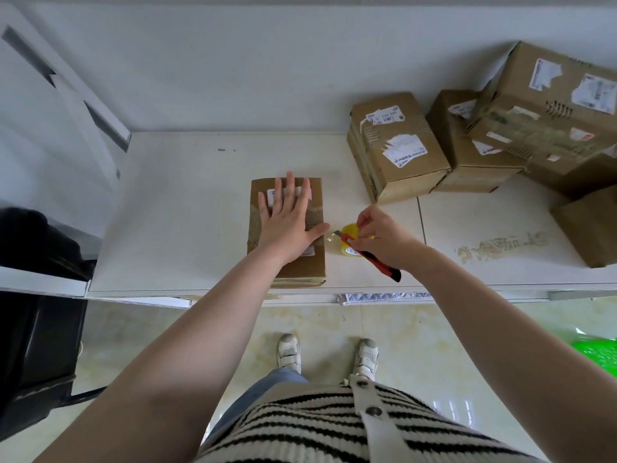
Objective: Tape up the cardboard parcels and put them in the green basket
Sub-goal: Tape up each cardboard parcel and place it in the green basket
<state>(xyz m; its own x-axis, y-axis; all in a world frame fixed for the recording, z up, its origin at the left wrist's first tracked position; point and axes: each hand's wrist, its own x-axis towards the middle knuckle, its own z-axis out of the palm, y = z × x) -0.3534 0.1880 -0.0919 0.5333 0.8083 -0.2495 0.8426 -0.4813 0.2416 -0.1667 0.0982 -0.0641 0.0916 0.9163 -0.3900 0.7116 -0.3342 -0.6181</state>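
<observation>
A flat cardboard parcel (297, 265) lies on the white table (187, 212) near its front edge, with clear tape across its top. My left hand (287, 218) presses flat on it with straight, spread fingers. Just right of the parcel my right hand (380, 235) grips a red box cutter (374, 259), its blade pointing at the taut tape that runs from the parcel's edge. The same hand's fingers touch a yellowish tape roll (350, 237) standing on the table. A corner of the green basket (597, 357) shows on the floor at the far right.
Several more cardboard parcels are piled at the table's back right, the nearest one (397, 152) with torn labels, and another (587, 225) at the right edge. A black chair (36, 329) stands to the left. My feet are on the tiled floor below the table edge.
</observation>
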